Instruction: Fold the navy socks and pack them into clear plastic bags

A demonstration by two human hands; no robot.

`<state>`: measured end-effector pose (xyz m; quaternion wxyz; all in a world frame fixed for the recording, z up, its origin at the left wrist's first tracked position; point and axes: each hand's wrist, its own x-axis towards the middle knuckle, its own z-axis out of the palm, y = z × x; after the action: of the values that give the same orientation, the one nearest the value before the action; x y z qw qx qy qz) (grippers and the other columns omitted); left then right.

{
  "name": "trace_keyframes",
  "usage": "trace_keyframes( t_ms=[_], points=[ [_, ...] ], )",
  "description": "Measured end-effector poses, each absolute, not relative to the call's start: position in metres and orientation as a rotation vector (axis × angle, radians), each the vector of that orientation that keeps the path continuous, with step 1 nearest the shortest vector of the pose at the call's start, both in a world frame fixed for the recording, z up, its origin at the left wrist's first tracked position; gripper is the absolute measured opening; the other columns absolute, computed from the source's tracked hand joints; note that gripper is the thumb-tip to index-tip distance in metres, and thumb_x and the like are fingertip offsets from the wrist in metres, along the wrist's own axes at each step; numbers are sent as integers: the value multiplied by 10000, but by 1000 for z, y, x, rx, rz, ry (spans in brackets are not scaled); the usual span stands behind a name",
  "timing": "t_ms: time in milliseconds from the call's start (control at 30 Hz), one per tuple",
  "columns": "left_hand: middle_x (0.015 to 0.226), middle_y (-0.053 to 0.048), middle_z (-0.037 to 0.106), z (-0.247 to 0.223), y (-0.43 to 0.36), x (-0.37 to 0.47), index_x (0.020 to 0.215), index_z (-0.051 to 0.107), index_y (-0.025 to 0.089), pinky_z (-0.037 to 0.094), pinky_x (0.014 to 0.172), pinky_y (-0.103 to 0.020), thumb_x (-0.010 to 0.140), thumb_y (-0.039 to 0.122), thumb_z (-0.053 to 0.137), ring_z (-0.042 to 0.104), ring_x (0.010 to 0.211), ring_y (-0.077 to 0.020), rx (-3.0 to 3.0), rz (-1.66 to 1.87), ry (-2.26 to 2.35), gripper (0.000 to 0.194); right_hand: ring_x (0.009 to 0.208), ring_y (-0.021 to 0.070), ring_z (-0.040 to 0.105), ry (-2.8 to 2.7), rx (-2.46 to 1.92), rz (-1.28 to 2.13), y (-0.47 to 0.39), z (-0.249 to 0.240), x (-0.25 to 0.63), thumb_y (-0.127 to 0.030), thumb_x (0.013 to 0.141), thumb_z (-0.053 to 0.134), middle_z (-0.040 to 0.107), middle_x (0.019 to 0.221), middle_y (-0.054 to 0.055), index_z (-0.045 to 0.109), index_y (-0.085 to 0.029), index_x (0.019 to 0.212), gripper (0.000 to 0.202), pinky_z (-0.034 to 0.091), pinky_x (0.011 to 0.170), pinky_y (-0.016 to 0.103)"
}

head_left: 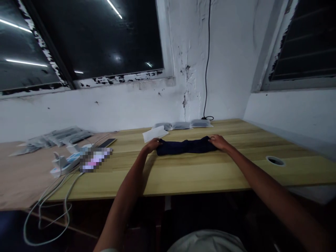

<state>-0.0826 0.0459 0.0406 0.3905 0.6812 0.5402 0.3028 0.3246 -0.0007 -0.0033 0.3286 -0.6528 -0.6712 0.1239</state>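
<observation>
A dark navy folded cloth lies stretched in a long strip across the wooden table, between my two hands. My left hand pinches its left end near the upper corner. At the other end, my right hand grips the upper right corner between thumb and fingers. What kind of garment or fabric it is cannot be made out. Just behind the cloth, near my left hand, rests a white sheet of paper or plastic.
Several packed plastic bags line the wall. More flat bags lie at the left, near a power strip with cables, a dark phone and a pixelated item. A round cable hole is at the right.
</observation>
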Motion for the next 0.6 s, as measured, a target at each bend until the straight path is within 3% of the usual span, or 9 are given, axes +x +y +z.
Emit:
trace_keyframes(
  t_ms=[167, 300, 400, 500, 600],
  points=[
    [736, -42, 662, 35, 54, -74, 862, 644, 142, 428, 629, -251, 744, 284, 681, 609, 750, -187, 1778, 862, 1737, 188, 861, 260, 706, -1597, -1871, 121, 0, -5, 324, -267, 785, 619, 751, 831, 64, 722, -225, 830, 119, 531, 772, 340],
    [592, -37, 596, 45, 50, -76, 670, 614, 173, 399, 612, -264, 705, 547, 732, 618, 748, -230, 1911, 660, 1832, 393, 842, 291, 698, -1568, -1921, 98, -6, 2, 328, -561, 818, 593, 738, 796, 108, 716, -195, 790, 387, 514, 712, 342],
    [499, -18, 523, 50, 44, -80, 509, 538, 196, 358, 552, -268, 549, 652, 797, 584, 639, -216, 2044, 387, 1789, 526, 722, 306, 680, -1769, -1966, 284, -12, 10, 336, -734, 699, 624, 695, 667, 109, 681, -184, 640, 556, 493, 637, 357],
    [519, 3, 545, 47, 42, -78, 517, 555, 199, 354, 534, -259, 439, 565, 870, 572, 619, -195, 2129, 336, 1728, 489, 711, 283, 676, -1942, -1857, 545, -15, 13, 345, -656, 596, 748, 709, 676, 59, 707, -195, 651, 466, 490, 629, 338],
    [614, -13, 614, 36, 47, -71, 611, 614, 187, 387, 577, -260, 526, 441, 857, 616, 688, -217, 2147, 434, 1723, 361, 801, 264, 688, -1992, -1717, 633, -11, 9, 345, -512, 619, 782, 748, 786, 24, 749, -213, 786, 344, 502, 692, 318]
  ],
)
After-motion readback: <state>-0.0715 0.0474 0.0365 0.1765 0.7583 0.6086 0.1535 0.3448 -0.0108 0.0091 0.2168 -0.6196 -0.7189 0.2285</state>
